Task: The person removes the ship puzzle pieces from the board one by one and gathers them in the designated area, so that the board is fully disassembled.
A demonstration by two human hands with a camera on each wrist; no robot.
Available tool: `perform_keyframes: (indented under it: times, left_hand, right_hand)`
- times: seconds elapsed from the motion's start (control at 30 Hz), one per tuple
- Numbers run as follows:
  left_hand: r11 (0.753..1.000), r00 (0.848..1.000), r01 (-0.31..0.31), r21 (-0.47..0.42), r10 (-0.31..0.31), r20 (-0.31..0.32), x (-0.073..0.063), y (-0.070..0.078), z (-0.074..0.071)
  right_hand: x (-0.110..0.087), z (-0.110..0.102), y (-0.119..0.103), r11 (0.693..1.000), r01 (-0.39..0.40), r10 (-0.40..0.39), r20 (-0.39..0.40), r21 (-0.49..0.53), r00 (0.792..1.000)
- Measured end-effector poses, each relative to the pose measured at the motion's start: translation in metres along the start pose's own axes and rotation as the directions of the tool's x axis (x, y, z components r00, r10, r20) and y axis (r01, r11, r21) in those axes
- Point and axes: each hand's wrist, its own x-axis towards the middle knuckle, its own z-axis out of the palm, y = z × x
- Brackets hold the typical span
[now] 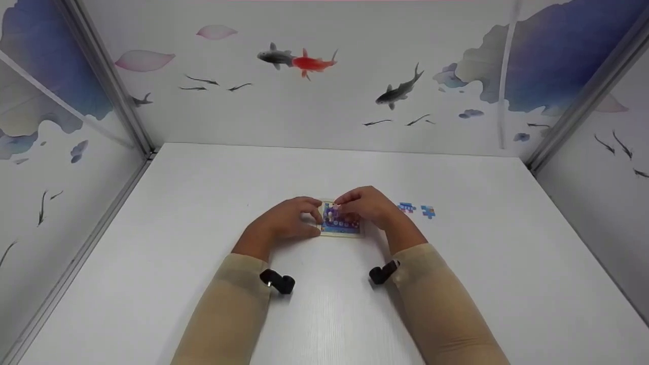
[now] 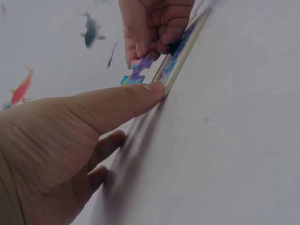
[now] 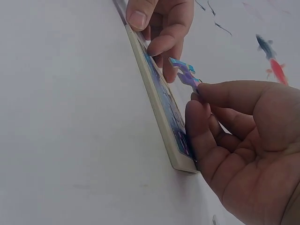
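A small jigsaw puzzle in a pale frame (image 1: 341, 235) lies on the table, its picture blue and purple. My right hand (image 1: 367, 205) is above its right part. Thumb and forefinger there pinch a loose puzzle piece (image 3: 187, 75), purple with turquoise and pink, held tilted over the puzzle. At the puzzle's left edge rests my left hand (image 1: 291, 218). Its straight thumb (image 2: 136, 98) touches the near left corner of the frame, and its other fingers are spread along that side. Part of the picture is hidden under the right hand.
Right of the puzzle, blue loose puzzle pieces (image 1: 428, 212) lie on the white table (image 1: 314, 314). White panels (image 1: 324, 111) painted with fish and leaves stand at the back and both sides. Each sleeve carries a small black camera (image 1: 384, 272) at the wrist.
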Motion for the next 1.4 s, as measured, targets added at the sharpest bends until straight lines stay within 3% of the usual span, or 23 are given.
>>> perform_keyframes:
  times: [0.3,0.53,0.77,1.07,1.4]
  left_hand:
    - [1.000,1.000,0.010,-0.001,-0.010,0.001,0.000,0.001,0.000]
    - [1.000,1.000,0.012,-0.005,-0.012,-0.002,0.000,0.002,0.000]
    - [1.000,1.000,0.010,-0.002,-0.010,-0.005,0.000,0.002,0.000]
    - [0.998,0.998,0.058,-0.029,-0.059,-0.021,-0.003,0.005,0.003]
    - [0.998,0.998,0.058,-0.016,-0.059,-0.019,-0.002,0.005,0.003]
  right_hand:
    - [-0.002,-0.010,-0.001,0.999,-0.016,0.016,0.003,0.049,1.000]
    - [-0.016,-0.028,0.003,0.992,-0.025,0.023,0.023,0.124,0.999]
    - [-0.032,-0.050,0.018,0.987,-0.064,0.061,0.024,0.149,0.998]
    - [-0.048,-0.079,0.041,0.981,-0.084,0.085,0.004,0.175,0.996]
    - [-0.053,-0.098,0.066,0.980,-0.112,0.116,-0.018,0.166,0.993]
